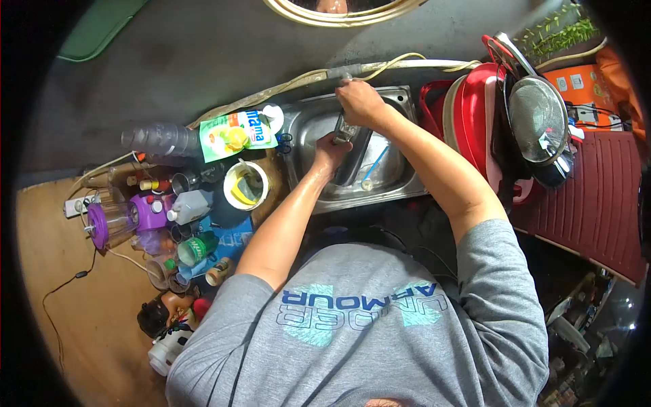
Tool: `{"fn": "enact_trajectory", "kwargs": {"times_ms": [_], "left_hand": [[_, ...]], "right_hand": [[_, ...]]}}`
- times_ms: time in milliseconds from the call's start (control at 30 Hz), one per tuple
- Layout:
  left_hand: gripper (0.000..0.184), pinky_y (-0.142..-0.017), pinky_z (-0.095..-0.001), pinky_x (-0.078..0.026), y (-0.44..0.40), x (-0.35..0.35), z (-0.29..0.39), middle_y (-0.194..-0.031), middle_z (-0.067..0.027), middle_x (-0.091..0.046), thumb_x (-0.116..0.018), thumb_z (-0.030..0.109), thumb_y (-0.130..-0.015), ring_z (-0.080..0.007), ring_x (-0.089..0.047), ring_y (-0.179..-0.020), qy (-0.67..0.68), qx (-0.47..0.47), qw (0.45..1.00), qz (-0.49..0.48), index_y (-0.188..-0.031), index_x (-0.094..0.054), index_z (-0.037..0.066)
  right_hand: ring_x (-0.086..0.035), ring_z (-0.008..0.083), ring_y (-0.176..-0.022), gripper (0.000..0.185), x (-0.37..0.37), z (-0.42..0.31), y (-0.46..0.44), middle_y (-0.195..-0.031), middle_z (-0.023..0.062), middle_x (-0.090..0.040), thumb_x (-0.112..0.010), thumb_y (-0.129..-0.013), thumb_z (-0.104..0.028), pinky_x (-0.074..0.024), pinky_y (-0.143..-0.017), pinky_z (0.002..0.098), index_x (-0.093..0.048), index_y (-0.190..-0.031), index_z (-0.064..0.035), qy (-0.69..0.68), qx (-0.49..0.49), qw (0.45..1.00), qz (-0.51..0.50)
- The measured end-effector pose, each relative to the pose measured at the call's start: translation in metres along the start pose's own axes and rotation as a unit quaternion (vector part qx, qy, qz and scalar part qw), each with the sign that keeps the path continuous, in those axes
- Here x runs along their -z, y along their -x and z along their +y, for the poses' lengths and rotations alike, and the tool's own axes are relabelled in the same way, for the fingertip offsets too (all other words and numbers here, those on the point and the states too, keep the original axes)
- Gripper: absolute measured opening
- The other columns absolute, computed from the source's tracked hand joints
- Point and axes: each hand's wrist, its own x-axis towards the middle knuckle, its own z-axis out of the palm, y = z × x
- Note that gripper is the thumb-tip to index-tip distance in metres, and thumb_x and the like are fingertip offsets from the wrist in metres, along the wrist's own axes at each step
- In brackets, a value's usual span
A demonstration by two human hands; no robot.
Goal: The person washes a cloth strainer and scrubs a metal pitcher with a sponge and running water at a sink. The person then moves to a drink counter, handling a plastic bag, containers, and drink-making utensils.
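A metal sink (312,115) lies in front of me with both my hands over it. My left hand (330,152) is closed on the near end of a dark, flat, wet-looking item (347,129). Higher up, my right hand (359,103) is curled at the faucet (346,76) above the item's far end; whether it grips the faucet or the item I cannot make out. Inside the basin, a dark long shape (359,157) and a thin blue stick (376,165) rest beside my left hand.
Left of the sink are a white tub (246,184) with a yellow sponge, a green-white pouch (234,136), bottles and a purple blender (98,225). To the right stand red basins (473,115), a strainer (539,119) and a dark red ribbed board (590,203).
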Motion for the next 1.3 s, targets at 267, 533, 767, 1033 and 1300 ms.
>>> {"fn": "enact_trajectory", "kwargs": {"times_ms": [267, 533, 767, 1033, 1300], "left_hand": [[0.023, -0.06, -0.0281, -0.045, -0.01, 0.015, -0.007, -0.078, -0.0021, -0.066, -0.074, 0.005, -0.071, -0.0086, -0.055, -0.067, 0.029, -0.008, 0.999, -0.03, -0.093, -0.071, 0.0], [0.029, -0.06, -0.0346, -0.047, 0.003, 0.038, -0.003, -0.069, -0.011, -0.066, -0.073, 0.018, -0.07, -0.0157, -0.06, -0.064, -0.209, -0.133, 0.96, -0.131, -0.089, -0.068, -0.003], [0.041, -0.075, -0.048, -0.051, 0.052, 0.016, 0.047, -0.083, -0.0256, -0.067, -0.073, 0.035, -0.076, -0.0422, -0.066, -0.082, -0.476, -0.21, 0.832, -0.196, -0.085, -0.062, -0.003], [0.027, -0.077, -0.0481, -0.055, 0.076, -0.072, 0.059, -0.089, -0.0238, -0.069, -0.063, 0.02, -0.081, -0.0388, -0.069, -0.089, -0.631, -0.219, 0.693, -0.271, -0.091, -0.066, -0.004], [0.021, -0.076, -0.0409, -0.057, 0.09, -0.146, 0.056, -0.1, -0.0149, -0.072, -0.062, 0.015, -0.081, -0.03, -0.071, -0.094, -0.76, -0.226, 0.532, -0.297, -0.095, -0.074, 0.007]], "right_hand": [[-0.065, 0.0385, -0.087, 0.039, 0.003, -0.008, 0.013, -0.091, 0.0243, -0.065, -0.075, -0.064, -0.026, -0.0535, -0.08, 0.0452, -0.067, -0.087, 0.0043, -0.056, -0.088, 0.994, 0.041], [-0.068, 0.0241, -0.057, 0.058, -0.013, 0.006, 0.024, -0.079, 0.0179, -0.07, -0.075, -0.076, -0.047, -0.058, -0.066, 0.0344, -0.068, -0.084, 0.0105, -0.343, -0.406, 0.847, 0.012], [-0.062, 0.0122, -0.068, 0.041, -0.033, 0.024, 0.148, -0.087, 0.0071, -0.066, -0.07, -0.088, -0.03, -0.0509, -0.061, 0.0252, -0.062, -0.111, 0.003, -0.656, -0.467, 0.579, 0.132], [-0.061, 0.0076, -0.073, 0.029, -0.084, -0.023, 0.353, -0.088, 0.0026, -0.067, -0.064, -0.091, -0.027, -0.0489, -0.063, 0.0226, -0.065, -0.108, -0.0029, -0.569, -0.609, 0.546, 0.089], [-0.065, 0.0381, -0.092, 0.032, -0.213, -0.169, 0.644, -0.092, 0.0209, -0.068, -0.055, -0.084, -0.029, -0.0517, -0.083, 0.0469, -0.07, -0.088, -0.0017, -0.16, -0.535, 0.807, -0.193]]}}
